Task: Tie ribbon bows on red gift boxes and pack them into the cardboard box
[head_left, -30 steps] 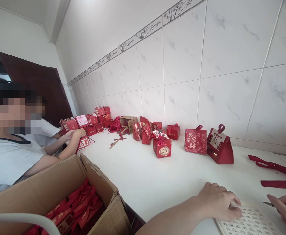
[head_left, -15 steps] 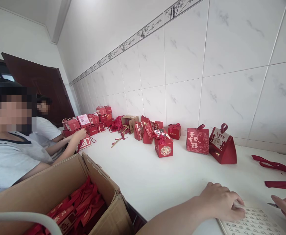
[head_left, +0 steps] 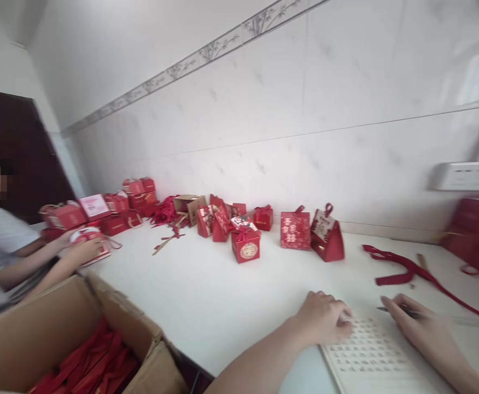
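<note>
My left hand (head_left: 325, 317) rests with curled fingers at the upper left corner of a white pad (head_left: 371, 353) printed with rows of small characters. Something small and pale shows between its thumb and fingers; I cannot tell what it is. To the right of the pad, my right hand (head_left: 424, 331) is closed round a pen (head_left: 413, 314). The pen's dark tip points left, above the pad's upper edge, and its clear rear end sticks out to the right. Both hands are slightly blurred.
Red gift boxes (head_left: 245, 246) and upright red bags (head_left: 327, 235) stand along the tiled wall. Red ribbon (head_left: 395, 265) lies beyond my right hand. A cardboard carton (head_left: 128, 306) holds red packages at lower left. Behind it, a co-worker's hands (head_left: 79, 251) hold a box. A socket strip (head_left: 469, 176) is on the wall.
My view has turned right, bringing my whole right hand, the pen, the socket strip and a red bag at the right edge into sight. My left hand stays at the pad's corner.
</note>
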Available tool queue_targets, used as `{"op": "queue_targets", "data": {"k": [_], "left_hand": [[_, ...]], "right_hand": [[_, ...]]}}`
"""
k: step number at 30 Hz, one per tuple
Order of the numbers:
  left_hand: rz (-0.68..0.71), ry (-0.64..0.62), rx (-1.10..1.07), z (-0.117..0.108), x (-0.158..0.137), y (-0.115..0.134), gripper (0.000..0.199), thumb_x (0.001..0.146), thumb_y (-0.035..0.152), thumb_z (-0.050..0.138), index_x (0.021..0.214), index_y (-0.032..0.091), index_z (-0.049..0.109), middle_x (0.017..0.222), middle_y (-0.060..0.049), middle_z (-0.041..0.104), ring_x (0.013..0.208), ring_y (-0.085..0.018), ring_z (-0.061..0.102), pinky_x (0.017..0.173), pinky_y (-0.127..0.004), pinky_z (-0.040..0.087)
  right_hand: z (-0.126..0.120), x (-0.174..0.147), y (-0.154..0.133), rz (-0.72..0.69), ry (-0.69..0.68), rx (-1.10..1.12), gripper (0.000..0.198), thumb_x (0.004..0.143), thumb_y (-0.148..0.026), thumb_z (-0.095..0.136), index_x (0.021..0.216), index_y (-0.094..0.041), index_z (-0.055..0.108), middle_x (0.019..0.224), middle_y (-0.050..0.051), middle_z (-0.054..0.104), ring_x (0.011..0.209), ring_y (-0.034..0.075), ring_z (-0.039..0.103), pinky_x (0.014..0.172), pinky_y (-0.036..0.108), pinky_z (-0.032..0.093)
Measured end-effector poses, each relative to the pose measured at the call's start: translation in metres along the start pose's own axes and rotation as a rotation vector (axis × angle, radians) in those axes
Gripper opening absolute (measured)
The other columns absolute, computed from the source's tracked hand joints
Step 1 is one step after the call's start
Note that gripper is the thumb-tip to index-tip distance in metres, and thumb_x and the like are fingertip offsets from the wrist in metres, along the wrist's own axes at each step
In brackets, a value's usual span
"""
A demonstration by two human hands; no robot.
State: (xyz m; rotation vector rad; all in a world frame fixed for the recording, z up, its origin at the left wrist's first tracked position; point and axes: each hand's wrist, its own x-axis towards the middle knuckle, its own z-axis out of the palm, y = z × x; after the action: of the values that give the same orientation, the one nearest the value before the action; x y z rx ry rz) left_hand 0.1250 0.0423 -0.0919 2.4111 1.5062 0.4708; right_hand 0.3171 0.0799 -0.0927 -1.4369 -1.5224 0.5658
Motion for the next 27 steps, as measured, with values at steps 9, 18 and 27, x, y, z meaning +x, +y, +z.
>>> {"op": "queue_targets", "data": {"k": [9, 18, 27], "left_hand": [[0.007, 0.033, -0.067, -0.006, -0.003, 0.000, 0.026, 0.079, 0.029, 0.050, 0.101, 0.020, 0.062, 0.084, -0.003, 0.064, 0.091, -0.019, 0.054, 0.091, -0.035, 0.039], [0.045, 0.082, -0.096, -0.010, -0.002, -0.003, 0.020, 0.079, 0.020, 0.047, 0.095, 0.019, 0.060, 0.081, -0.002, 0.061, 0.087, -0.019, 0.053, 0.086, -0.037, 0.039], [0.049, 0.053, -0.079, -0.014, -0.002, -0.002, 0.021, 0.083, 0.022, 0.042, 0.096, 0.020, 0.058, 0.076, 0.000, 0.059, 0.084, -0.018, 0.053, 0.083, -0.035, 0.039]], "right_hand": [[0.002, -0.005, -0.011, 0.011, -0.041, 0.088, 0.039, 0.061, -0.056, 0.049, 0.048, -0.021, 0.037, 0.043, -0.002, 0.037, 0.044, 0.015, 0.033, 0.045, 0.026, 0.029], [0.010, 0.001, -0.007, -0.067, 0.025, 0.162, 0.035, 0.063, -0.051, 0.046, 0.050, -0.021, 0.037, 0.045, -0.001, 0.039, 0.047, 0.015, 0.037, 0.048, 0.026, 0.032], [0.011, 0.001, -0.009, -0.069, 0.012, 0.207, 0.031, 0.066, -0.045, 0.047, 0.053, -0.020, 0.035, 0.049, -0.002, 0.039, 0.049, 0.014, 0.036, 0.047, 0.025, 0.032]]}}
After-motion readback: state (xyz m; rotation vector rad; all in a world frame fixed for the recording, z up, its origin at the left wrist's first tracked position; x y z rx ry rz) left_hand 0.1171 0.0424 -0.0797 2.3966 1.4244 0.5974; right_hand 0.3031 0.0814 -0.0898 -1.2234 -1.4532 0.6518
